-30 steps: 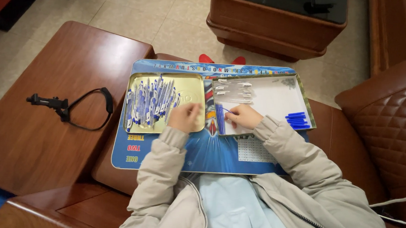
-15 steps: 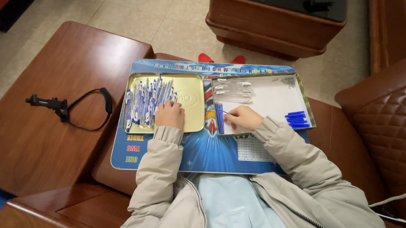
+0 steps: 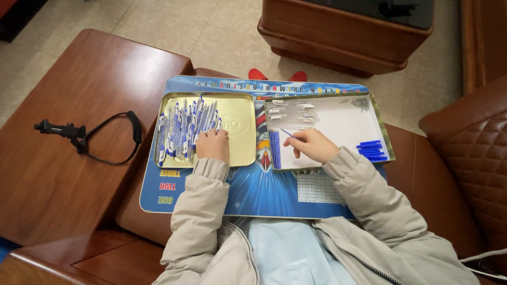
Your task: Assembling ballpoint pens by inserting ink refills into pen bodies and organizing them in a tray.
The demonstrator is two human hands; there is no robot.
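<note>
Brown leather seating frames one blue lap board (image 3: 250,189) carrying two trays: the left hand (image 3: 212,146) rests loosely, grasping nothing, on pens (image 3: 185,129) heaped in the gold tray (image 3: 238,131), the right hand (image 3: 312,146) pinching one blue refill (image 3: 288,133) in the white tray (image 3: 346,122).

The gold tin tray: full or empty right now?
Partly full. The gold tray holds a pile of blue-and-white pens on its left side; its right side is bare. The left hand rests there.

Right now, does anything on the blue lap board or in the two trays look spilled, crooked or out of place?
Nothing stands out. The blue-and-white pens lie heaped inside the gold metal tray under the left hand. The right hand holds a thin blue refill over the white tray, where other blue refills lie together.
</note>
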